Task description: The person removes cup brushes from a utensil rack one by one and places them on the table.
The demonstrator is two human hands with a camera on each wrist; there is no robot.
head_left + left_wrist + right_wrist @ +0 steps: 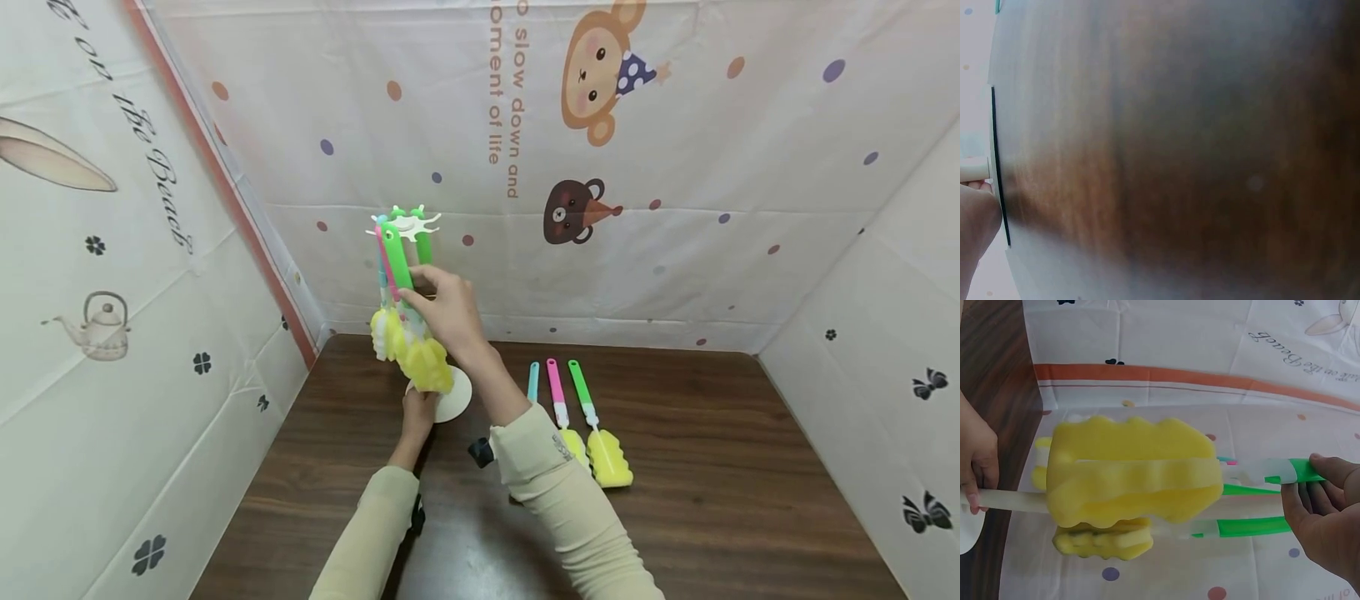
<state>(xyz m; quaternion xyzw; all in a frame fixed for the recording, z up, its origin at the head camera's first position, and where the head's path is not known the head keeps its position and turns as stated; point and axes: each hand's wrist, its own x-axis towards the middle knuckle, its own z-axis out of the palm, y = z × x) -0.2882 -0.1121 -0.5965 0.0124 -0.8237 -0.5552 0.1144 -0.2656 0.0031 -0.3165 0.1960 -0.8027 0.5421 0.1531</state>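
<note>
A white stand with a hooked top (pixel 408 225) rises from a round base (pixel 459 404) on the dark wooden table. Several sponge brushes with blue, pink and green handles hang around it, yellow heads down. My right hand (pixel 448 310) pinches the green handle (pixel 1300 470) of a sponge brush close to the hooks. The large yellow head (pixel 1135 475) of that brush hides part of the pole in the right wrist view. Low down, my left hand (pixel 420 412) holds the pole (pixel 1013 500) just above the base, fingers around it.
To the right on the table lie a blue-handled brush (pixel 533 382), a pink-handled brush (pixel 556 392) and a green-handled brush (pixel 609 458). My right sleeve partly covers them. Printed cloth walls (pixel 420 133) stand behind the table and along both sides.
</note>
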